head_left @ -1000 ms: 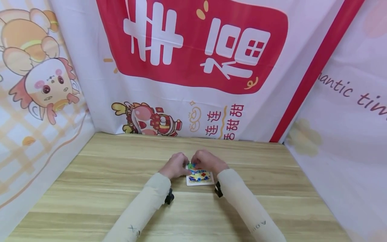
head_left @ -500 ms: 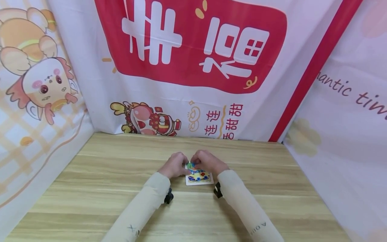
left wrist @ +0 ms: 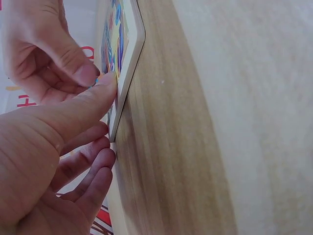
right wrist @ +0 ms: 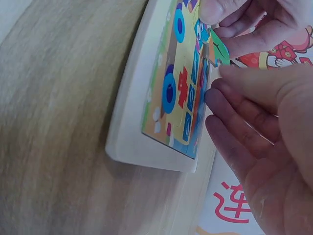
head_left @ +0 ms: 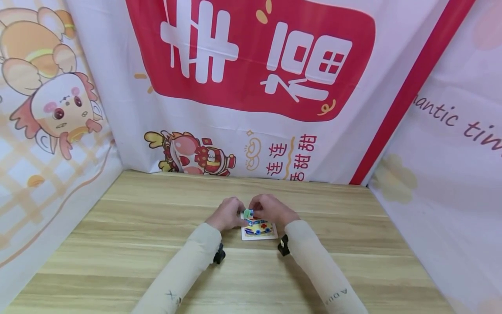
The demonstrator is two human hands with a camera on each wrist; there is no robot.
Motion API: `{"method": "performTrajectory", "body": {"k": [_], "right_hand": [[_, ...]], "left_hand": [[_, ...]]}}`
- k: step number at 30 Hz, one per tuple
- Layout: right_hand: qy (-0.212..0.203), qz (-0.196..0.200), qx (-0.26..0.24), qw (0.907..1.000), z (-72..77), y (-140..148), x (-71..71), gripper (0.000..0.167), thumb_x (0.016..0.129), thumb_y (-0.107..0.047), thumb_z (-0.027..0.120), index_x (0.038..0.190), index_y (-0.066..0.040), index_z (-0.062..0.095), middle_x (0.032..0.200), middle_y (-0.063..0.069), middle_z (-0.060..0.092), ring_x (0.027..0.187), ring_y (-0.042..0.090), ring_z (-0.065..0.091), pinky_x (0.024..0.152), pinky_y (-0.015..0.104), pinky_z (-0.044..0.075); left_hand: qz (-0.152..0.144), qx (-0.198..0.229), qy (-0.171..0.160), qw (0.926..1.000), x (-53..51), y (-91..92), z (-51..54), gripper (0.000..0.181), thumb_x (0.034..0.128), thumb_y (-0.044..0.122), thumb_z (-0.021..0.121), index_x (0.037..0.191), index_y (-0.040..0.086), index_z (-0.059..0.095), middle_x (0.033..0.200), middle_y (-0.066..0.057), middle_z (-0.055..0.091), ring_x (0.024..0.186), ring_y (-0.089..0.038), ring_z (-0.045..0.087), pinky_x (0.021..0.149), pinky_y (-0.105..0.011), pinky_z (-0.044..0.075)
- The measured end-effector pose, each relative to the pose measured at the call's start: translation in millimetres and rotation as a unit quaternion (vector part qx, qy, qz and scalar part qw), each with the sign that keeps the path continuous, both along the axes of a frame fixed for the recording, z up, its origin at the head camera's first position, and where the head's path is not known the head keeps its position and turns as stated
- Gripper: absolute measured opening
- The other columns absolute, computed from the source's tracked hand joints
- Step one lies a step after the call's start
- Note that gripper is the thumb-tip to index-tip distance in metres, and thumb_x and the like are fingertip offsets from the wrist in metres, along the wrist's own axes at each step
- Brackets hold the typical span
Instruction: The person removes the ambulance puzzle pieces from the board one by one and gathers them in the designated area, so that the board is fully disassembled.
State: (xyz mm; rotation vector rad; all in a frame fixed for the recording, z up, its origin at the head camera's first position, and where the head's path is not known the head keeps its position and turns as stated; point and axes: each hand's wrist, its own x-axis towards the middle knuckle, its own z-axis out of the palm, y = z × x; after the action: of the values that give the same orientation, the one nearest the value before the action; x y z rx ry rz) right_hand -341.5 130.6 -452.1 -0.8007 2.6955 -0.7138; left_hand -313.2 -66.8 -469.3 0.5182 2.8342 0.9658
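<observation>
A white-bordered puzzle board (head_left: pixel 259 237) lies on the table, its picture a yellow ambulance with blue wheels and a red cross (right wrist: pixel 182 87). My left hand (head_left: pixel 227 214) grips the board's left side, thumb (left wrist: pixel 105 88) on its face and fingers curled at its edge. Over the top left part of the board, my right hand (head_left: pixel 272 209) pinches a small green and blue puzzle piece (right wrist: pixel 220 49) between thumb and finger. This piece stands tilted up from the board's surface. Both hands' fingertips are close together and partly hide that corner.
The wooden table (head_left: pixel 157 248) surrounds the board. Printed cloth hangs behind it (head_left: pixel 259 144) and on the left and right sides. Dark wrist cameras sit under both cream sleeves (head_left: pixel 196 244).
The green and blue piece has tilted up and shows more of its face. My right hand has shifted slightly to the right, while my left hand stays at the board's edge.
</observation>
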Motion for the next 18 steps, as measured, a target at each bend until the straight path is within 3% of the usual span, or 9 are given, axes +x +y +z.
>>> {"method": "performTrajectory", "body": {"k": [12,18], "right_hand": [[-0.007,-0.039,-0.046,0.9982,-9.3,2.9,0.6,0.006,0.103,-0.015,0.069,0.105,-0.016,0.075,0.097,-0.004,0.073,0.090,0.009,0.066,0.088,0.030,0.058],[-0.010,-0.049,-0.094,0.9943,-1.3,6.2,4.1,0.007,0.102,-0.013,0.068,0.103,-0.014,0.075,0.097,-0.001,0.072,0.090,0.012,0.065,0.086,0.030,0.056]], "left_hand": [[-0.002,-0.007,0.005,1.0000,2.3,0.7,0.1,0.032,0.0818,0.018,0.093,0.105,0.002,0.079,0.106,-0.009,0.071,0.101,-0.022,0.062,0.099,-0.045,0.054],[-0.003,-0.002,0.008,1.0000,2.3,0.7,1.5,0.033,0.0809,0.017,0.093,0.105,0.001,0.078,0.109,-0.011,0.073,0.103,-0.025,0.065,0.101,-0.047,0.055]]}}
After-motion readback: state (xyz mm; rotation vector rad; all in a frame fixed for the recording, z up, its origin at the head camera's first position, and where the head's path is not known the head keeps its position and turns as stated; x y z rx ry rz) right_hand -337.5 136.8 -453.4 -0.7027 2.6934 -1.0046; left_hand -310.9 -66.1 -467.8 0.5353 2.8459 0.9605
